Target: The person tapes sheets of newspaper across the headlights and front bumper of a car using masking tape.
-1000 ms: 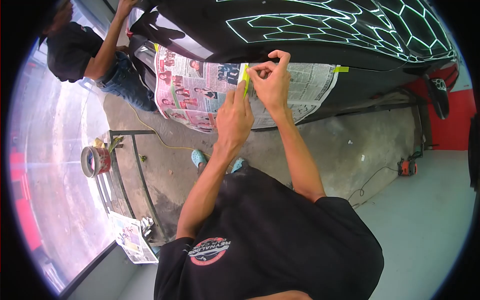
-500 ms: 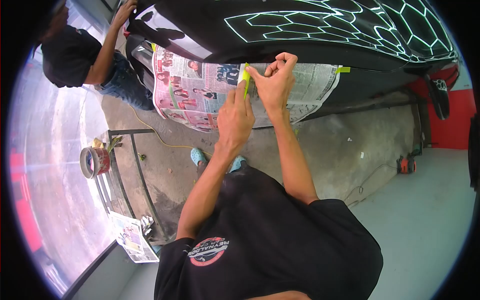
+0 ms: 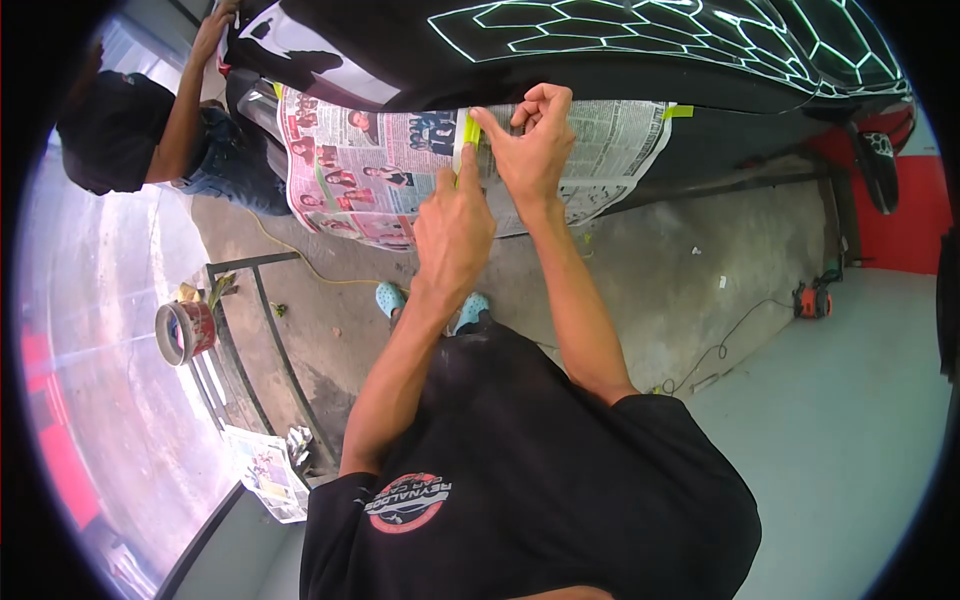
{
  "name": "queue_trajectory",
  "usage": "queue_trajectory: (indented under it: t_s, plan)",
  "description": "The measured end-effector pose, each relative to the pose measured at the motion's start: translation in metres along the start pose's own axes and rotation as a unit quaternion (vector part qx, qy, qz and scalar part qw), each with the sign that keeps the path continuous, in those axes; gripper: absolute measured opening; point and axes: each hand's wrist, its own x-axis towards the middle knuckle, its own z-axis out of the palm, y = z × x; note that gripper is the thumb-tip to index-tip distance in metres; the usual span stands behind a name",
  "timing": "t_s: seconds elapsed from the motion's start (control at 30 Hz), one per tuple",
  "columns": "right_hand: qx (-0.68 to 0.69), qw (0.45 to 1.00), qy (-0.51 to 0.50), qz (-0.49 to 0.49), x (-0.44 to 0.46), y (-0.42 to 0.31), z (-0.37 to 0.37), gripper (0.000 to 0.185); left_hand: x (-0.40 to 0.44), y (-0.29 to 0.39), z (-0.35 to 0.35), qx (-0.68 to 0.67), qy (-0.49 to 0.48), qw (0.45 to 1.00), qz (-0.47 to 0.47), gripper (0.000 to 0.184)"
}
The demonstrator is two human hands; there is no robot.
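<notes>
Head-worn view — forward, steeply downward

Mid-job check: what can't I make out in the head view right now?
- Lower end of the yellow tape: head view, covered by the left hand.
- Small print on the taped newspaper: head view, too small to read.
- Car surface behind that newspaper: head view, hidden by the sheet.
- Car's upper part: head view, cut off by the top edge.
</notes>
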Motion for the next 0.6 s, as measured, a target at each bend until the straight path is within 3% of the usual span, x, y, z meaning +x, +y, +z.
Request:
queue_trajectory:
  t_s: [0.23, 0.6]
  plan:
    - [-0.001, 1.000, 0.002, -0.004, -0.003, 0.005, 0.002, 0.054, 0.011, -0.003, 0.004, 0.016, -0.079, 0.997, -0.019, 0.053]
    - [-0.075, 0.992, 0.004, -0.098, -0.006, 0.006, 0.005, 0.047, 0.013, -0.010, 0.008, -0.043, -0.048, 0.998, -0.023, 0.048]
